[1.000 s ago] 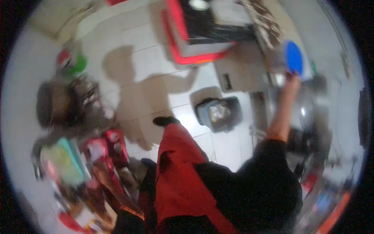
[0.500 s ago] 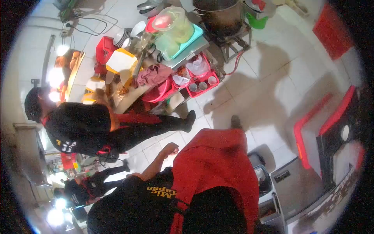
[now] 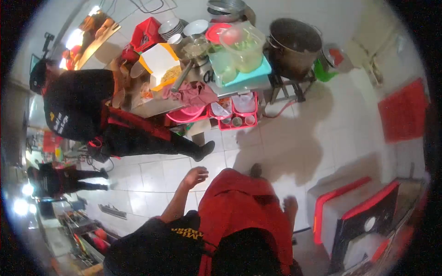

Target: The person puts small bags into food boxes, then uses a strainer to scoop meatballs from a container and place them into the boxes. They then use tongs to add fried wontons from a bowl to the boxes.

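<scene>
Apron of long red cloth [image 3: 244, 207] hangs between the hands: left hand [image 3: 195, 176] open and empty above white floor tiles [image 3: 156, 172] just beside it, right hand [image 3: 290, 205] blurred at its other edge, grip unreadable.

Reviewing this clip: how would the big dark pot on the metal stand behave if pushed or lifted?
The pot is likely rigid metal and heavy, being wide and deep; its fill is not visible. It sits on a thin-legged stand, so a hard shove might tip it.
</scene>
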`<state>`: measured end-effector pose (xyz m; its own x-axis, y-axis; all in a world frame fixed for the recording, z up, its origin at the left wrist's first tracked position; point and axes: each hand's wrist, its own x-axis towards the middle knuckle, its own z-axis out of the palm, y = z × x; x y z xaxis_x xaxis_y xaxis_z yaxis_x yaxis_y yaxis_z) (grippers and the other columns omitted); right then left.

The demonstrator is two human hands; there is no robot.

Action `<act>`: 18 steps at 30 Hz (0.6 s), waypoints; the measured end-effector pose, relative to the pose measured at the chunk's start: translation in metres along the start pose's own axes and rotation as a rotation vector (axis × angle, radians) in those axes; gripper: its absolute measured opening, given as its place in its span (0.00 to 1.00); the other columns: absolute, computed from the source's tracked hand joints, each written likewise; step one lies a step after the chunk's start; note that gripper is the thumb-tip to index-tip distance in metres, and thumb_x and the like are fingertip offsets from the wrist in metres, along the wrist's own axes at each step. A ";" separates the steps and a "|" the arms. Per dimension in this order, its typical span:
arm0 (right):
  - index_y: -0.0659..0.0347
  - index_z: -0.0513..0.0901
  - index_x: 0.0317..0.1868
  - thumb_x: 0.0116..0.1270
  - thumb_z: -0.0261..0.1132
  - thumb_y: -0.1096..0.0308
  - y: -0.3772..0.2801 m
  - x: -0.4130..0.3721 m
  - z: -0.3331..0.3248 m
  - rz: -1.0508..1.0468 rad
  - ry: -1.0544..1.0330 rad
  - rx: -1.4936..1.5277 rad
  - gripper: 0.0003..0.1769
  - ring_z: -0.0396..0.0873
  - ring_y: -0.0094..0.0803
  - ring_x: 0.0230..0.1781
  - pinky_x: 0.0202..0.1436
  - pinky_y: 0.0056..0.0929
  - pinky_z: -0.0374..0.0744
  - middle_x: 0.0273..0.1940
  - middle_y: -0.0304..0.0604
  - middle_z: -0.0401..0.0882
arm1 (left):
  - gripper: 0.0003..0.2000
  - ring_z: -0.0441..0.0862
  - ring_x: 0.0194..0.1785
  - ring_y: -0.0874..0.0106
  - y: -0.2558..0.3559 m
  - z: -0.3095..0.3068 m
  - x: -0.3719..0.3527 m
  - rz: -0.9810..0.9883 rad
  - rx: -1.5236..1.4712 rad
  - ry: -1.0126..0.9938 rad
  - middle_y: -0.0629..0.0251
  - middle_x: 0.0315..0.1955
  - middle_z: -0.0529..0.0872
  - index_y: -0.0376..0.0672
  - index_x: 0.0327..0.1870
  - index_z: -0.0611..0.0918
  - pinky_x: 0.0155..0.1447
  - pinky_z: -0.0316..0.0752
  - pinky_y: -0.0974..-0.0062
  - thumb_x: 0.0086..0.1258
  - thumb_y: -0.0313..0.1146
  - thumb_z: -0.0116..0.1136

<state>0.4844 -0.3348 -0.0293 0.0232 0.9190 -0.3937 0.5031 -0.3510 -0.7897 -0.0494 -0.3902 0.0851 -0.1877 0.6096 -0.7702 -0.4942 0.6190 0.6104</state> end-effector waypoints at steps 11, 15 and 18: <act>0.63 0.78 0.46 0.65 0.67 0.67 -0.467 0.174 0.066 -0.761 -0.268 -0.266 0.12 0.82 0.39 0.35 0.40 0.36 0.80 0.35 0.49 0.81 | 0.29 0.85 0.51 0.58 0.363 0.005 0.065 0.263 -0.307 -0.217 0.47 0.49 0.85 0.33 0.57 0.76 0.55 0.82 0.61 0.78 0.56 0.45; 0.63 0.80 0.48 0.66 0.67 0.67 -0.464 0.166 0.091 -0.626 -0.261 -0.294 0.13 0.84 0.39 0.38 0.43 0.35 0.80 0.40 0.50 0.84 | 0.15 0.86 0.36 0.65 0.421 0.016 0.146 -0.017 -0.397 -0.192 0.53 0.38 0.86 0.35 0.50 0.78 0.32 0.82 0.75 0.74 0.39 0.57; 0.63 0.81 0.47 0.65 0.68 0.66 -0.431 0.157 0.094 -0.398 -0.266 -0.293 0.13 0.84 0.37 0.37 0.44 0.33 0.80 0.38 0.48 0.86 | 0.08 0.79 0.24 0.71 0.404 0.005 0.204 0.093 -0.185 -0.323 0.62 0.26 0.81 0.41 0.34 0.75 0.27 0.79 0.74 0.72 0.33 0.58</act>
<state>0.1903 -0.0567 0.2050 -0.4171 0.8799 -0.2275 0.6483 0.1127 -0.7530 -0.2829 -0.0133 0.1755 0.0238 0.8018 -0.5971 -0.6383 0.4719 0.6082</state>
